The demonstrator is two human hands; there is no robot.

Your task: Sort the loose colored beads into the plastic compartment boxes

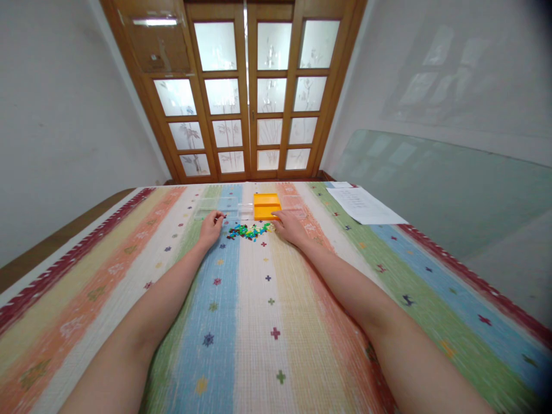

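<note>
Both my arms stretch far forward over a striped cloth [259, 322]. A heap of small coloured pieces [250, 231] lies between my hands. My left hand [211, 227] rests left of the heap with fingers curled, pinching a tiny dark piece at its fingertips. My right hand [290, 225] lies right of the heap, fingers together and reaching toward the heap's edge and the orange tray [266, 206] just behind it. Clear plastic trays [218, 207] stand left of the orange one.
A printed paper sheet [364, 205] lies at the far right of the cloth. Behind the surface stands a wooden door with frosted glass panes [254, 92]. A glass pane [444, 184] leans along the right wall.
</note>
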